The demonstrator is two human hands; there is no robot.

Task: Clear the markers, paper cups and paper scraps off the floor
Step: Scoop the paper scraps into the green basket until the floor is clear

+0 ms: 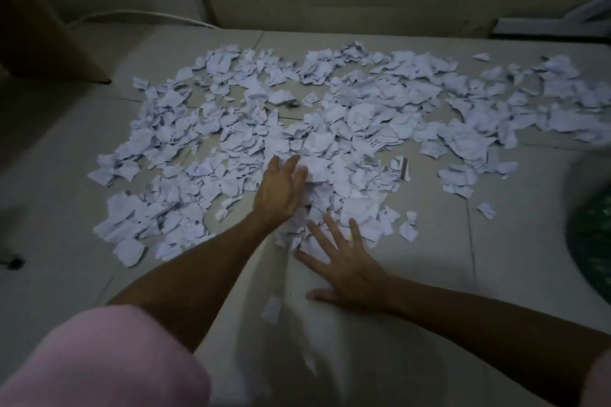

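Your left hand (pixel 281 190) lies flat, fingers straight, pressed into the near middle of the wide spread of torn white paper scraps (pixel 330 116) on the pale tiled floor (pixel 515 241). Your right hand (pixel 347 266) rests just behind, fingers splayed, fingertips touching the heap's near edge.

Paper scraps (pixel 330 116) lie spread on the floor (pixel 512 241), both hands at their near edge.

Both arms are stretched forward. The left hand (pixel 281 188) is held edge-on with fingers straight; the right hand (pixel 347 261) is laid flat, fingers spread, nearer the body.
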